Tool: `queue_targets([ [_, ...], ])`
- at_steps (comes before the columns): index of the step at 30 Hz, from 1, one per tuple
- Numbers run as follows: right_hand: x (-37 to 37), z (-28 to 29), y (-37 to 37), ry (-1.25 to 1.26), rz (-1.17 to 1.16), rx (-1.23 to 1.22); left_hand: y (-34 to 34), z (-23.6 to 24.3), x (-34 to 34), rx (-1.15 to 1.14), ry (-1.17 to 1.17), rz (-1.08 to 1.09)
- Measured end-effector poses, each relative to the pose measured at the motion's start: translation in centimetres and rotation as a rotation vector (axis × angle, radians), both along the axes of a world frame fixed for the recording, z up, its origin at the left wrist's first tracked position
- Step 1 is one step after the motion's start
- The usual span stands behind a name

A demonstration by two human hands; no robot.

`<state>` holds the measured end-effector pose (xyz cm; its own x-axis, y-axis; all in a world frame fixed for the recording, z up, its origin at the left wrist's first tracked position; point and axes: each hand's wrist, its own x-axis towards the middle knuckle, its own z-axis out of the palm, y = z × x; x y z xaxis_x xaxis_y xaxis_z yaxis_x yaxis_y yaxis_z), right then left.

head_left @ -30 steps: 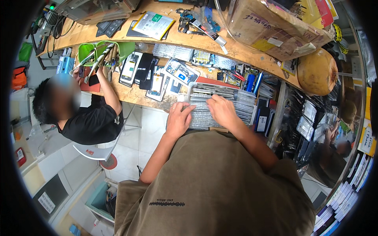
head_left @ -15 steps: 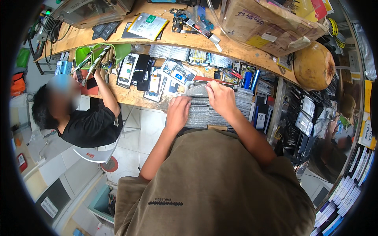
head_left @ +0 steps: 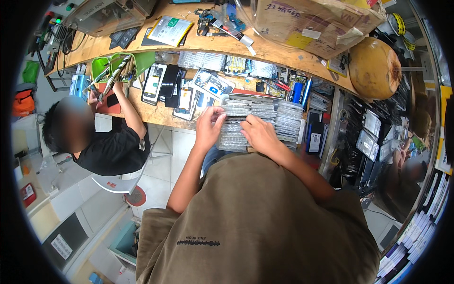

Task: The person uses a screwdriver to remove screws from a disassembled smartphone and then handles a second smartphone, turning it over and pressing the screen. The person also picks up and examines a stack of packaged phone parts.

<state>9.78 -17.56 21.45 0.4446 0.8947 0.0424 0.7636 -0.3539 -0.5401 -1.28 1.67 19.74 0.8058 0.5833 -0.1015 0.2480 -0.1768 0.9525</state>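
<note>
Rows of flat bubble-wrap packets point(head_left: 288, 118), stood on edge and packed tightly, fill a box or drawer in front of me. At the left end of the rows, my left hand point(head_left: 208, 128) has its fingers curled, with thumb and fingertips at the packets' ends. Over the middle, my right hand point(head_left: 260, 135) is bent, its fingertips pressed into the gap between the front and back packets. It pinches the edge of a packet there, partly hidden by the fingers. What the packets contain cannot be made out.
Opened phones point(head_left: 213, 84) and dark phone panels point(head_left: 171, 81) lie on the bench, left of the packets. A large cardboard box point(head_left: 302, 28) stands on the upper shelf beside a round wooden block point(head_left: 376, 68). To the left, a co-worker point(head_left: 109, 137) sits near a green tool holder point(head_left: 142, 64).
The grey packet that my right hand held raised is down among the others. My right hand has moved lower and nearer to me; my left hand has shifted slightly left and up.
</note>
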Motion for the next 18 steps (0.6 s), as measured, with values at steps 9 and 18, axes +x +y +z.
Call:
queue_targets([
  [9,1.1,-1.5,1.0,-0.054,-0.031,0.093,-1.6,0.0,-6.1,0.551,0.097,-0.314],
  [18,0.5,-0.4,-0.4,-0.079,0.091,0.065,-2.0,0.4,-5.9,0.481,0.092,-0.285],
])
